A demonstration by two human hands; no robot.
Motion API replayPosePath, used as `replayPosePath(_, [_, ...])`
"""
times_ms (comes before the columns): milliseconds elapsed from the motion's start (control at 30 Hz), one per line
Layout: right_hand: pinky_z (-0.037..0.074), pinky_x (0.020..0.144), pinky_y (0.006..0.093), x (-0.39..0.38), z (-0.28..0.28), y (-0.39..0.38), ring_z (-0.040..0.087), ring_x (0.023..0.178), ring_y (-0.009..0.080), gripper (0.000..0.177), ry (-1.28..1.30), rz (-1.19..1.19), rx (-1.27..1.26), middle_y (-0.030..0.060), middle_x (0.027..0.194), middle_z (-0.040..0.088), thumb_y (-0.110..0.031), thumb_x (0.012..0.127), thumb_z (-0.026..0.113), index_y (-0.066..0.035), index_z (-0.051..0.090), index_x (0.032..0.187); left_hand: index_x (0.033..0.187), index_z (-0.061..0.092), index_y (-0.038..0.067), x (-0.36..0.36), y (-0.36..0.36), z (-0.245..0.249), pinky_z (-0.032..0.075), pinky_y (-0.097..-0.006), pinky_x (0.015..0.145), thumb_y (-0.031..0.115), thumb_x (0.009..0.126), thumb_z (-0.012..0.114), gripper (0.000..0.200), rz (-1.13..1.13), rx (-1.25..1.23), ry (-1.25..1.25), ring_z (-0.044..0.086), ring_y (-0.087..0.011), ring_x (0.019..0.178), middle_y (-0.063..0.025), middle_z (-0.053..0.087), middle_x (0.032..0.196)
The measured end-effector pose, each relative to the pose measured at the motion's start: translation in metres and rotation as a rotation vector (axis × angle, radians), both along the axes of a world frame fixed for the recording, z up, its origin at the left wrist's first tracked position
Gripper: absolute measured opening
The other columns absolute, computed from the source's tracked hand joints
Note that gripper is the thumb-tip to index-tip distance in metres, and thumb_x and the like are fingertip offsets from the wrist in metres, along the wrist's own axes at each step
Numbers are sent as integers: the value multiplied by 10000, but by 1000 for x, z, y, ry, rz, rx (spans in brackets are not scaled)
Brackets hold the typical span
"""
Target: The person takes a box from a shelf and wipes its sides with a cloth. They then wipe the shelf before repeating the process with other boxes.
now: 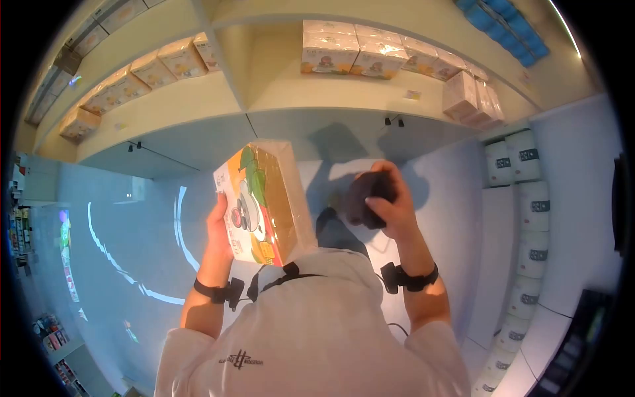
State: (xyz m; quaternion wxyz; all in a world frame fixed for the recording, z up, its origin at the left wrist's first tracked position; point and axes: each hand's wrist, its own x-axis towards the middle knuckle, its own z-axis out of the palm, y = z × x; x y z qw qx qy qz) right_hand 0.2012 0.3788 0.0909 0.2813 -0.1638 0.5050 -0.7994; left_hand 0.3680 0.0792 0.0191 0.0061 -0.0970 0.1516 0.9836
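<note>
My left hand (217,221) is closed on the side of a plastic-wrapped tissue pack (249,198), held tilted in front of my chest. The pack is white and orange with green leaves and cartoon bowls printed on it, and one face looks brownish and shiny. In my right hand (399,210) is a dark handheld object (376,193), fingers and thumb wrapped around it. Blur and shadow keep me from making out its exact kind. The pack and the dark object are apart, with a gap between them.
Ahead is a shelf (284,99) bearing similar wrapped packs (331,54), with closed cabinet doors (291,135) below. Blue packages (503,30) sit at upper right. White bundles (534,205) are lined up along the right. Further goods (53,334) stand at far left.
</note>
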Motion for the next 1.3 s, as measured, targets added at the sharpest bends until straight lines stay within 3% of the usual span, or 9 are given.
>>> replayPosePath(33, [525,891,345,8,13,0,642,1021,237,546,1,1,4,103,1132,636,37,782,727,-72,536,1283,1467,430,35,1,8,5,534,-479,1010,474,1027,473,623,21,76,-36,639,-334,1187,-179,592,1373])
replayPosePath(100, [520,898,331,24,45,1,652,1017,228,420,721,24,209,130,1136,667,19,755,762,-59,630,1146,1458,444,43,4,19,2,532,-480,1010,480,1027,469,614,23,75,-70,643,-333,1180,-176,603,1359])
replayPosePath(233, [552,759,350,56,79,1,654,924,270,428,1134,146,302,80,1114,647,-80,716,844,-102,704,1119,1437,476,45,-4,43,6,532,-481,1001,498,1019,476,616,-23,169,-52,651,-328,1160,-176,621,1335])
replayPosePath(500, [537,702,352,22,83,28,636,850,251,399,1198,175,357,58,1001,625,-169,726,856,-131,713,1096,1420,490,25,-37,104,25,540,-474,980,468,1001,496,610,-73,137,-88,660,-335,1137,-184,634,1311])
replayPosePath(633, [546,729,373,-5,72,54,667,860,287,331,780,-10,544,108,993,689,-82,721,860,-49,657,980,1414,478,-10,-49,132,33,546,-473,975,408,997,500,591,-81,34,-87,671,-357,1108,-212,634,1296])
replayPosePath(867, [512,610,326,-29,76,82,640,737,237,376,1301,45,295,38,935,674,-140,674,896,-106,641,947,1401,499,-5,-56,153,26,559,-472,957,401,991,528,578,-34,38,-92,685,-345,1092,-204,651,1281])
replayPosePath(1033, [514,599,328,-38,91,88,634,724,227,383,1263,-53,220,20,935,673,-165,655,900,-116,662,951,1385,518,-2,-64,145,21,565,-479,946,373,1004,525,535,-28,90,-128,698,-335,1074,-195,658,1282])
replayPosePath(1167, [516,603,326,-20,91,66,630,722,227,322,1311,254,397,4,939,667,-206,668,885,-147,687,916,1380,521,-7,-74,129,22,573,-465,937,363,1010,515,523,-26,132,-139,702,-333,1061,-202,658,1276])
replayPosePath(1300, [520,623,331,-41,70,32,639,756,227,302,1308,51,383,10,948,669,-185,675,875,-136,687,907,1365,533,-15,-79,116,23,566,-466,950,362,1002,519,523,-65,103,-74,699,-338,1065,-211,662,1265])
